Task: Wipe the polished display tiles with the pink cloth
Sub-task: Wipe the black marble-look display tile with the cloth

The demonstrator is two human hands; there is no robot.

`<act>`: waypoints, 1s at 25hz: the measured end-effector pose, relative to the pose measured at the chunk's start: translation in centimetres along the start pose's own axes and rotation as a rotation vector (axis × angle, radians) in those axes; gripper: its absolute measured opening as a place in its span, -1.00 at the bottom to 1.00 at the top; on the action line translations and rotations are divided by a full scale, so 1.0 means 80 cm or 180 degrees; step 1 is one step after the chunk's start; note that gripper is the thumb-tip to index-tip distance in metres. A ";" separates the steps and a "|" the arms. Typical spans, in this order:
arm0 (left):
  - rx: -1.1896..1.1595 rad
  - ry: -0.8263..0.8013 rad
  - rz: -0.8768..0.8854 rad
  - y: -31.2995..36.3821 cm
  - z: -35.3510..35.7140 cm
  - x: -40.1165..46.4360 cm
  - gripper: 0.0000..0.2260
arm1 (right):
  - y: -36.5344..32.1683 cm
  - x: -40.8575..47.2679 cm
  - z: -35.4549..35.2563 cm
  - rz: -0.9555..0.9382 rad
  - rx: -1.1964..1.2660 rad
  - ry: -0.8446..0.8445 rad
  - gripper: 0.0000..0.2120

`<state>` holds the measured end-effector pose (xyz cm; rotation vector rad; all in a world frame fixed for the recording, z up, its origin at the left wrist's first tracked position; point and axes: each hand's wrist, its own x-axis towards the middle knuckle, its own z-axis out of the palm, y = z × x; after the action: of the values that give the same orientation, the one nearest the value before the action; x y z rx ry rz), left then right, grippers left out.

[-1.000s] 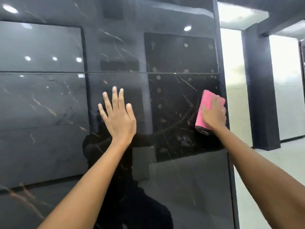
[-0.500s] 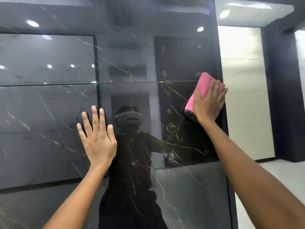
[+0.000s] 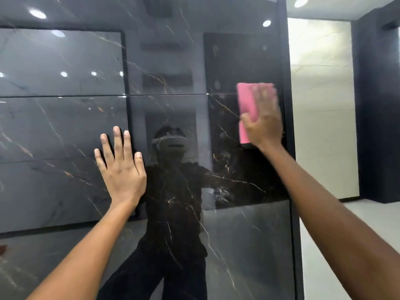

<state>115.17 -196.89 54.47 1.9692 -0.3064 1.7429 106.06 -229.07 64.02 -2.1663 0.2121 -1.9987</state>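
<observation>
Pink cloth [image 3: 249,105] lies flat against the polished display tiles [image 3: 65,131], pressed there under the right hand [image 3: 263,118] near the panel's right edge. It is folded into a tall pad; its top sits just above the thin horizontal joint [image 3: 164,95] between an upper and a lower tile, and the rest hangs below that line. The right hand is blurred, but its fingers spread up over the cloth and the thumb wraps the left edge, so it holds the cloth against the surface.

Nearest the camera, both bare forearms reach up from the bottom of the view. The left hand [image 3: 121,167] rests flat on the lower tile, fingers straight and slightly fanned, grasping nothing. It lies well left of the cloth and lower down.

Between the two hands the glossy black surface, veined with pale gold and white lines, mirrors a dark-clothed person wearing a head-mounted device [image 3: 171,141]. Round ceiling lights show as bright reflected spots across the upper tiles.

A dark vertical frame [image 3: 290,148] closes the panel just right of the cloth. Beyond it, farther off, stands a pale cream wall [image 3: 322,105], then a dark pillar [image 3: 376,105], with a light floor [image 3: 368,213] at their base.
</observation>
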 end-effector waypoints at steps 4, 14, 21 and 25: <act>0.0023 -0.0002 -0.0155 0.008 0.004 -0.011 -0.50 | 0.016 -0.078 -0.003 0.0865 0.0257 0.0306 -0.28; -0.0096 -0.0105 -0.0119 0.008 0.004 -0.051 -0.48 | 0.060 -0.026 -0.037 0.0598 0.0044 -0.0091 -0.25; -0.0162 -0.0130 -0.0037 0.008 0.001 -0.054 -0.49 | -0.061 -0.169 0.021 -0.3343 -0.0204 -0.1073 -0.34; -0.0114 -0.0132 -0.0049 0.007 0.001 -0.054 -0.47 | 0.027 -0.058 -0.017 -0.0664 -0.0014 -0.0255 -0.32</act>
<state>114.29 -198.04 50.33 1.9792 -0.3336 1.6774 104.33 -230.11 59.09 -2.3520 -0.0224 -2.0104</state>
